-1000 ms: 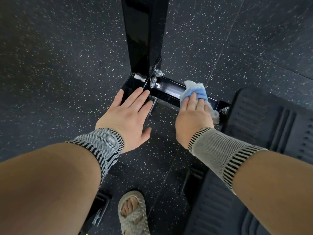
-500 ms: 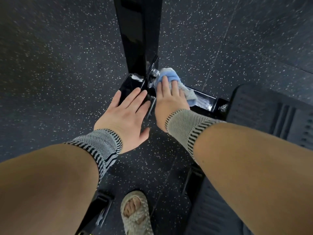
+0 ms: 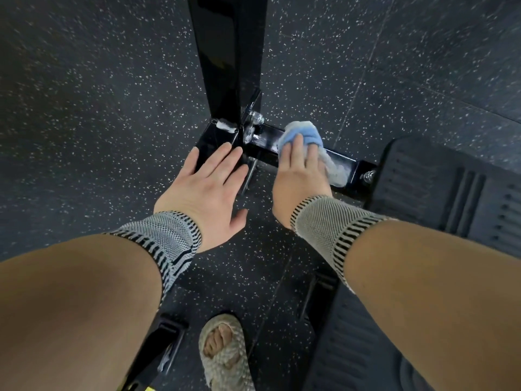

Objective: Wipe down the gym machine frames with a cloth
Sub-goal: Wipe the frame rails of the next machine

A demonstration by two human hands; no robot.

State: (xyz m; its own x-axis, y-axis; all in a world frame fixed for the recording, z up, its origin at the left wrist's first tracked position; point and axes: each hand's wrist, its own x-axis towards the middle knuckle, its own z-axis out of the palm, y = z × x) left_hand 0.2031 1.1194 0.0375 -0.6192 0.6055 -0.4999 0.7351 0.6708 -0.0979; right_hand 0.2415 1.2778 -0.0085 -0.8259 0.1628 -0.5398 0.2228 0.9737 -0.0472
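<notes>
Down at floor level, right hand (image 3: 300, 176) presses blue cloth (image 3: 303, 134) with straight fingers along black base bar (image 3: 267, 139), mid-wipe; left hand (image 3: 203, 190) rests flat, fingers straight; the bar's bolted end likely comes next.

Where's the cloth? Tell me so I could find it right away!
Find the tall black post rising from the speckled floor. A low black bar runs right from its foot. The cloth lies on that bar under the right hand: the only soft blue thing among shiny black metal.
</notes>
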